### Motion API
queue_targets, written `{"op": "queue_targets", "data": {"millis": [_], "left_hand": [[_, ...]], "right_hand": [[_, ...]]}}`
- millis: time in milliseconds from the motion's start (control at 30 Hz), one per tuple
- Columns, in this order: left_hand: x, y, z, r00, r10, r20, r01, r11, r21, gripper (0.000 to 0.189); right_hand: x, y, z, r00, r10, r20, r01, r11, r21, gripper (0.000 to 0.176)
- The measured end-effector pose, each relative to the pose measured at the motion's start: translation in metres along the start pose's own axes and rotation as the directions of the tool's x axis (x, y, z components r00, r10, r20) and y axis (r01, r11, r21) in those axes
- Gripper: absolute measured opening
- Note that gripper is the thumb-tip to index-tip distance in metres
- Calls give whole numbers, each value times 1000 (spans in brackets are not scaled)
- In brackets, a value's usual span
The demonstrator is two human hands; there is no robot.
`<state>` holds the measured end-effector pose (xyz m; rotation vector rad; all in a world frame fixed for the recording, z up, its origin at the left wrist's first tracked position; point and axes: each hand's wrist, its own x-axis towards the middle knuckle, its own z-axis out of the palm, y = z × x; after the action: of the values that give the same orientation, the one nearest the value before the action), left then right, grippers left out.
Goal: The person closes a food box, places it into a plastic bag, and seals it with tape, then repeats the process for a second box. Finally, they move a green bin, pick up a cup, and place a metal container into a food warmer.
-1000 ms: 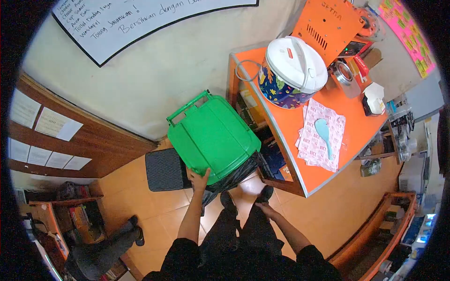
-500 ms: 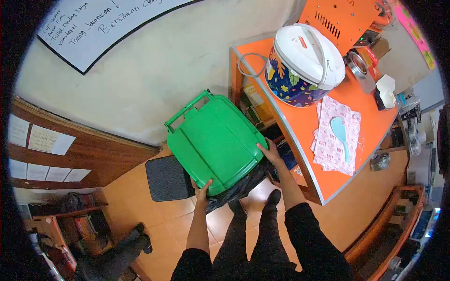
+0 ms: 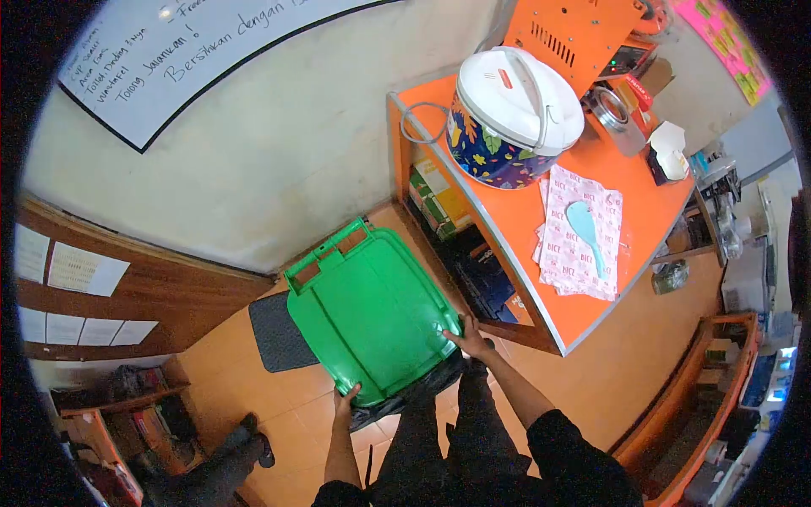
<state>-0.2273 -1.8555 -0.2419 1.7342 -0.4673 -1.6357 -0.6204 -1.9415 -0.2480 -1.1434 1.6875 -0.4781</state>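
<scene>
A green wheelie bin with its lid closed (image 3: pixel 376 308) is in front of me, its handle bar toward the wall. A black plastic bag (image 3: pixel 414 395) sticks out under the lid's near edge. My left hand (image 3: pixel 345 399) holds the bin's near left corner, thumb on top of the lid. At the near right corner, my right hand (image 3: pixel 469 340) grips the edge, also with its thumb on the lid. The undersides of both hands' grips are hidden.
An orange table (image 3: pixel 583 317) stands to the right, bearing a rice cooker (image 3: pixel 515 110), pink printed papers (image 3: pixel 557 262) and a light blue rice paddle (image 3: pixel 585 232). A dark mat (image 3: pixel 281 334) lies left of the bin. Another person's legs (image 3: pixel 220 465) show at lower left.
The bin has come lower in the view with both hands still on it. More of the shelf under the table shows. The view has shifted, moving the table up and left.
</scene>
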Motion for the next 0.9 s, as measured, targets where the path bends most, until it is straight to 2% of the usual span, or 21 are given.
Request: {"op": "queue_targets", "data": {"millis": [67, 133, 167, 200, 233, 267, 300, 333, 367, 400, 433, 500, 533, 600, 633, 700, 733, 800, 900], "left_hand": [[-6, -10, -14, 999, 4, 38, -3, 1000, -17, 90], [5, -27, -24, 990, 49, -135, -26, 985, 170, 92], [8, -30, -18, 948, 266, -176, -238, 957, 165, 88], [13, -30, -17, 948, 273, -165, -246, 955, 165, 88], [5, -6, -5, 833, 538, -126, -433, 777, 456, 86], [-1, 20, 12, 666, 746, -8, -538, 487, 688, 86], [-6, 45, 46, 697, 711, -89, -380, 472, 796, 82], [-7, 68, 78, 686, 726, -51, -412, 444, 795, 76], [-4, 88, 110, 675, 738, -8, -445, 415, 793, 70], [7, 99, 141, 633, 772, 64, -472, 319, 822, 65], [20, 109, 172, 588, 796, 142, -497, 218, 840, 60], [45, 129, 234, 545, 792, 275, -598, 138, 790, 54], [58, 138, 261, 545, 785, 294, -618, 139, 774, 54], [90, 148, 301, 566, 748, 347, -565, 45, 824, 49], [113, 140, 305, 570, 740, 356, -581, 57, 812, 49], [156, 116, 308, 589, 762, 269, -381, -32, 924, 44], [148, 117, 318, 589, 760, 277, -392, -32, 920, 44], [123, 130, 324, 690, 669, 274, -263, -121, 957, 40], [119, 131, 329, 659, 697, 283, -217, -184, 959, 41]], "right_hand": [[-14, 6, 9, 998, 54, 32, -54, 999, 2, 94], [-24, 2, 8, 993, 70, 100, -77, 995, 70, 92], [-29, 4, 6, 991, 69, 118, -67, 998, -21, 89], [-30, 7, 6, 990, -83, 117, 90, 994, -57, 79], [-37, -2, -2, 982, -178, 67, 186, 973, -136, 72], [-54, -23, -13, 961, -274, 27, 273, 936, -221, 64], [-72, -63, -38, 933, -361, 4, 352, 908, -226, 53], [-85, -88, -57, 899, -427, -93, 400, 890, -220, 41], [-100, -108, -80, 857, -483, -178, 422, 857, -295, 34], [-107, -118, -99, 805, -534, -258, 428, 825, -370, 27], [-109, -111, -118, 741, -583, -334, 418, 789, -451, 21], [-113, -101, -171, 598, -670, -439, 401, 725, -560, 15], [-114, -87, -195, 602, -652, -462, 318, 726, -610, 15], [-116, -68, -235, 671, -622, -403, 326, 736, -593, 17], [-115, -56, -247, 676, -615, -406, 304, 735, -606, 17], [-107, -35, -258, 726, -634, -265, 426, 718, -550, 20], [-104, -38, -259, 632, -722, -282, 469, 646, -603, 23], [-106, -36, -261, 698, -656, -287, 433, 706, -560, 23], [-105, -28, -260, 681, -660, -317, 425, 709, -563, 23]]}}
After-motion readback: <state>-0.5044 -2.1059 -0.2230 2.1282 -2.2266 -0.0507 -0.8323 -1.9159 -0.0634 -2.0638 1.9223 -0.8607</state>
